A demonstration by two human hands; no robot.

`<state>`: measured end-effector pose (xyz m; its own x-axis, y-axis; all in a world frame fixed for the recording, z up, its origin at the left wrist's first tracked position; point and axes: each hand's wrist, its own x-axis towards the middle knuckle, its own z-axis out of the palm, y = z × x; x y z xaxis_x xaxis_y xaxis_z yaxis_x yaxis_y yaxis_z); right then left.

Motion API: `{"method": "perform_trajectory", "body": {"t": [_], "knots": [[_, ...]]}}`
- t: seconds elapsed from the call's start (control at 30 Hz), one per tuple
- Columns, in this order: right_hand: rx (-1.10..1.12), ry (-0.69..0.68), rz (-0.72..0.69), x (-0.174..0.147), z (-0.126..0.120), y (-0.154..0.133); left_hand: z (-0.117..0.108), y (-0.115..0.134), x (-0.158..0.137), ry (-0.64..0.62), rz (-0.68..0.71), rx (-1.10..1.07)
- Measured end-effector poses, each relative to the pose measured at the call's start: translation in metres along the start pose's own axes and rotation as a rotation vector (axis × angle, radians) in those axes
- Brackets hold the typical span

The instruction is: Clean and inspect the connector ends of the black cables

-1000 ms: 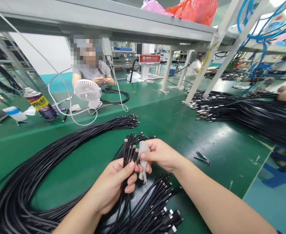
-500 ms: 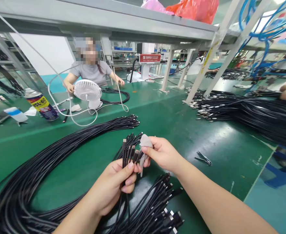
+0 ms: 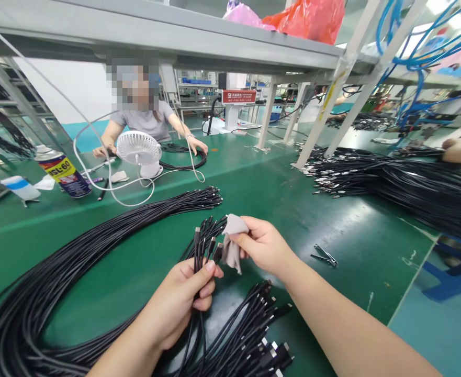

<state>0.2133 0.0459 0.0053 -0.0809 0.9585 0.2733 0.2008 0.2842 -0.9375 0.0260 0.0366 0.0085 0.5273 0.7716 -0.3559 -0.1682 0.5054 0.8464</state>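
Green table [image 3: 261, 178] beneath, the left hand [image 3: 189, 288] is wrapped round several black cables [image 3: 196, 262], their connectors [image 3: 197, 238] standing roughly upright above that hand, while the right hand [image 3: 265, 243] pinches a grey cloth [image 3: 236, 225] just right of those connectors, contact unclear.

Bright, fairly even light fills the room, with a blown-out ceiling light [image 3: 457, 21] at the top right. Glare whitens the glossy counter [image 3: 269, 209] toward the right, and a softer sheen shows at lower middle. The underside of the overhead shelf [image 3: 167, 32] lies in shadow. At the centre, the cloth [image 3: 232, 248] and black connectors [image 3: 197, 238] look reasonably crisp; the far background is soft. Wide-angle distortion stretches the edges, and coarse pixel blocks cover a co-worker's [image 3: 147, 123] head.
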Motion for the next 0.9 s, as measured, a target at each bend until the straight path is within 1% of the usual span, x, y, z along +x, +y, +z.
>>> {"method": "perform_trajectory", "body": {"t": [0.07, 0.13, 0.2, 0.27, 0.37, 0.43, 0.5, 0.57, 0.63, 0.77, 0.9], "knots": [[0.106, -0.06, 0.012, -0.0015, 0.0067, 0.0004, 0.0015, 0.0006, -0.0009, 0.008, 0.011, 0.033], [0.101, -0.103, 0.009, -0.0026, 0.0117, 0.0, 0.0026, 0.0009, -0.0017, 0.012, 0.024, 0.056], [0.044, -0.136, -0.009, -0.0032, 0.0132, -0.001, 0.003, 0.0007, -0.0018, 0.018, 0.029, 0.069], [-0.095, -0.117, -0.106, -0.0036, 0.0122, -0.0019, 0.0027, 0.0, -0.0012, 0.023, 0.021, 0.08], [-0.412, -0.034, -0.315, -0.004, 0.0106, -0.0014, 0.0016, -0.0014, -0.0004, 0.031, 0.008, 0.093], [-0.56, -0.004, -0.37, -0.0044, 0.011, 0.0, 0.0011, -0.0019, -0.0001, 0.043, 0.002, 0.1], [-0.601, 0.025, -0.381, -0.0046, 0.0117, 0.001, 0.001, -0.0019, -0.0002, 0.059, 0.001, 0.102], [-0.589, 0.077, -0.385, -0.0045, 0.0113, 0.0008, 0.0014, -0.0016, -0.0003, 0.077, 0.014, 0.096], [-0.558, 0.097, -0.372, -0.0041, 0.0095, -0.0002, 0.002, -0.0014, -0.0005, 0.1, 0.038, 0.087], [-0.491, 0.032, -0.306, -0.0036, 0.0056, -0.0016, 0.0027, -0.0012, -0.0011, 0.13, 0.095, 0.046], [-0.494, -0.018, -0.283, -0.005, 0.0074, -0.0017, 0.0019, 0.0005, -0.0027, 0.184, 0.16, -0.046]]}}
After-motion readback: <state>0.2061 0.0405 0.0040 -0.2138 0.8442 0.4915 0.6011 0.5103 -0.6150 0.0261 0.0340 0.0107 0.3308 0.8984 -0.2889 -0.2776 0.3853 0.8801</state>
